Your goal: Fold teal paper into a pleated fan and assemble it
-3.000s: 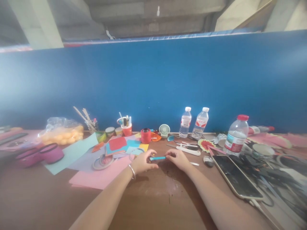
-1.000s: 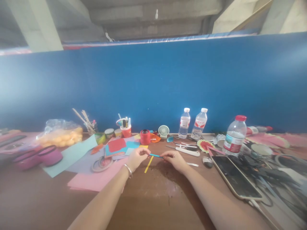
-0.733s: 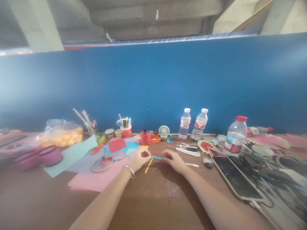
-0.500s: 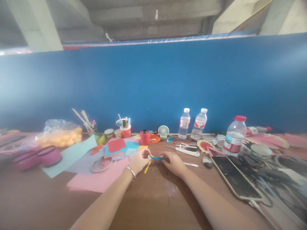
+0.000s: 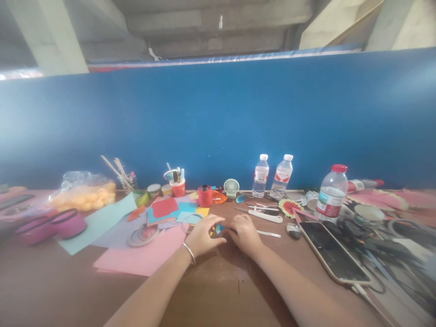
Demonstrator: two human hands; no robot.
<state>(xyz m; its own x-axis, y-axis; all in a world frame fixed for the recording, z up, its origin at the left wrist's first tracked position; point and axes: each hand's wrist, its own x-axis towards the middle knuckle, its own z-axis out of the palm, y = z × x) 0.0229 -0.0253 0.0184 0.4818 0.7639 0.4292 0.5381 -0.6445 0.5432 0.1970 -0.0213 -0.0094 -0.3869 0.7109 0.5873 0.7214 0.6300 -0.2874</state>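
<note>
My left hand (image 5: 203,235) and my right hand (image 5: 244,233) rest close together on the brown table (image 5: 218,290), fingers curled down. Between them a small teal paper strip (image 5: 220,228) shows, pinched by both hands' fingertips and pressed toward the tabletop. Most of the strip is hidden under the fingers. A silver bangle circles my left wrist. A bit of yellow paper peeks out beside my left fingers.
Pink paper (image 5: 143,254) and coloured sheets (image 5: 166,209) lie left, with a tape ring (image 5: 141,235). A red spool (image 5: 205,195), small fan (image 5: 231,186) and cup of tools (image 5: 178,184) stand behind. Three water bottles (image 5: 329,193), a phone (image 5: 332,256) and white scissors (image 5: 265,215) sit right.
My hands have drawn together and lowered to the table; the teal strip, earlier stretched between them, is now mostly covered by my fingers.
</note>
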